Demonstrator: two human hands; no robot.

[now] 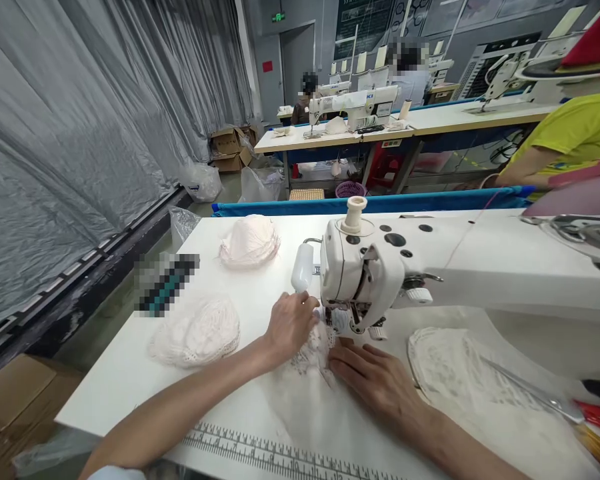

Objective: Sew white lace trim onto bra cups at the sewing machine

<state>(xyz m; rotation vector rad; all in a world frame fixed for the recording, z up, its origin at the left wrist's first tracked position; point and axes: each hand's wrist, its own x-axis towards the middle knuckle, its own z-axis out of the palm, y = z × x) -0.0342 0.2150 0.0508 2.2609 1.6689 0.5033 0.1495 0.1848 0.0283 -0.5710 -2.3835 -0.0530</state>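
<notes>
A white sewing machine point(380, 273) stands on the white table point(130, 360). Under its needle lies a small piece of white lace fabric point(313, 357). My left hand point(290, 327) is curled at the left of the needle, fingers pinched on the lace edge. My right hand point(375, 377) lies flat on the table just in front of the presser foot, fingers stretched out and pressing the fabric down.
Two heaps of pale lace pieces point(197, 333) point(250, 243) sit at the left of the table. A stack of cream pieces point(450, 373) and scissors point(535, 393) lie at the right. A ruler strip point(280, 457) runs along the front edge. Other people work at machines behind.
</notes>
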